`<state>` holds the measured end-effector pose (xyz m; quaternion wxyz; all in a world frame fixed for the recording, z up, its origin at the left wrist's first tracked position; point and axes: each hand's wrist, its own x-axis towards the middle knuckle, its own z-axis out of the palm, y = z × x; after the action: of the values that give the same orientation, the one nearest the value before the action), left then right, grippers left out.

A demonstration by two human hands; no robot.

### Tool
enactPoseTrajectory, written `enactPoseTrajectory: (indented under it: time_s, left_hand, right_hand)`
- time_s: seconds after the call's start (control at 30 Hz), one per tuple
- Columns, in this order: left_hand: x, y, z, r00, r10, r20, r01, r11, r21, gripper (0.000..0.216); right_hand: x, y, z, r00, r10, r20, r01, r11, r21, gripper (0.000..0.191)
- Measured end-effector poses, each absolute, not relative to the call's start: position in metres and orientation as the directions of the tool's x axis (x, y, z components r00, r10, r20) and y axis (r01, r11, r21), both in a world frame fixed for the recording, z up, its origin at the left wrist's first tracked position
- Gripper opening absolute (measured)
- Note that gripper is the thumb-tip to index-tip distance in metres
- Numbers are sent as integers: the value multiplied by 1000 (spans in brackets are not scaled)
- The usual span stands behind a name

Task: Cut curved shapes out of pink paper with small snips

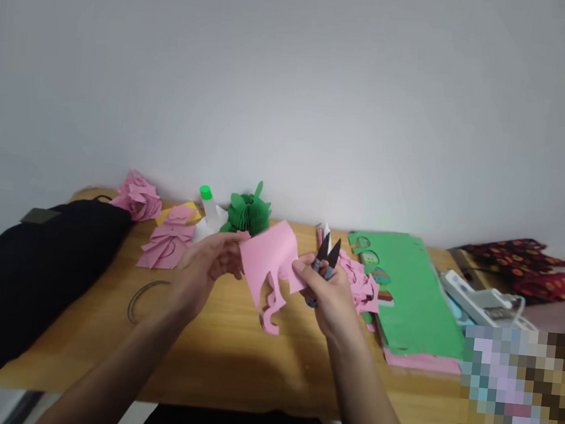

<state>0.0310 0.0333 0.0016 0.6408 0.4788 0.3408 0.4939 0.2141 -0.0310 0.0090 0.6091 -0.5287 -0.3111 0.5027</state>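
Note:
Above the middle of the table hangs a sheet of pink paper (269,254) with cut-out curves and a curled strip dangling from its lower edge. My left hand (204,268) grips its upper left corner, the fingers closed behind the edge. At the paper's right side, my right hand (328,295) pinches it between thumb and fingers. The same hand also holds scissors (329,256), their dark blades slightly apart and pointing up, away from the paper. Part of the scissors' handles is hidden by the palm.
Behind the hands stand a green paper ball shape (249,214) and a green-capped glue stick (207,198). Pink paper pieces (167,237) lie left, near a wire ring (134,301). A black cloth item (47,269) covers the left end. Green sheets (414,298) and a power strip (474,298) are right.

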Motion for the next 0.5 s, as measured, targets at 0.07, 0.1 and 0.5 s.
enactPoseTrajectory:
  time_s: [0.07, 0.1, 0.5]
  left_hand:
    - [38, 41, 9, 301, 953, 42, -294, 50, 954, 30]
    - [40, 44, 13, 304, 951, 45, -287, 46, 957, 29]
    - [58, 67, 32, 170, 978, 121, -276, -70, 959, 18]
  right_hand:
    - [217, -21, 14, 325, 939, -114, -261, -27, -965, 25]
    - [219, -17, 16, 341, 936, -92, -248, -5, -969, 25]
    - [228, -3, 32, 327, 944, 36, -246, 122, -961, 35]
